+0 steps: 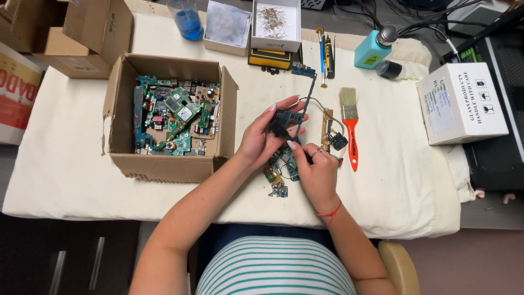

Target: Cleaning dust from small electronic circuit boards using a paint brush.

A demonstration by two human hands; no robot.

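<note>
Head view, left hand: the left hand (262, 139) is holding a small dark-blue circuit board (285, 119) above the desk, fingers curled round its near-left end, fingertips spreading along its far edge.
Head view, right hand: the right hand (316, 169) is sitting just near and right of the board, fingers pinched narrow on something small and dark at the board's near edge; what it is pinching is too small to tell.
Board position: the board is lying at the middle of the desk (71, 164), raised off the cloth, between the two hands.
Long axis: the board's long side is running left to right, tilting slightly up toward the far right.
Key relation: the board is lying far and left of the right hand, touching its fingertips; the left hand is the nearer one, already gripping it.
Below the hands: a loose heap of small boards (279, 173) is lying on the cloth, just under both wrists.
Left of the hands: an open cardboard box (123, 109) is standing full of green and blue circuit boards.
Right of the hands: a brush with an orange handle (351, 134) is lying with its long axis near to far, bristles far, well apart from the right hand.
Between: a narrow board with wires (329, 131) is resting just beside the brush.
Far right: a white carton (464, 104) is standing on the desk edge.
</note>
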